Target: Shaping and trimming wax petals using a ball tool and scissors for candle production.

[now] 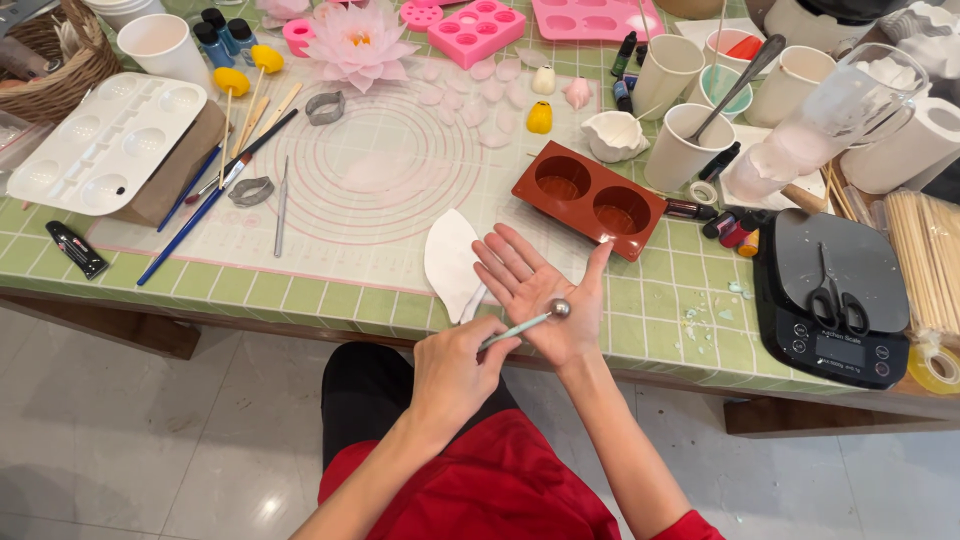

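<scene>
My right hand (pixel 540 295) lies palm up with spread fingers over the table's near edge. My left hand (pixel 452 375) grips a thin pale-handled ball tool (pixel 528 321), and its metal ball rests on the right palm near the base of the thumb. A white petal-shaped piece (pixel 450 262) lies on the mat just left of my right fingers, partly under them. Beyond my right hand sits a brown two-cavity mould (pixel 590 197).
A translucent round-marked mat (pixel 370 190) covers the green checked cloth. On the left are brushes (pixel 200 200), metal cutters (pixel 325 107) and a white palette (pixel 105 140). A pink flower (pixel 358 45), cups (pixel 685 145) and small bottles stand behind. At right, scissors lie on a black scale (pixel 830 300).
</scene>
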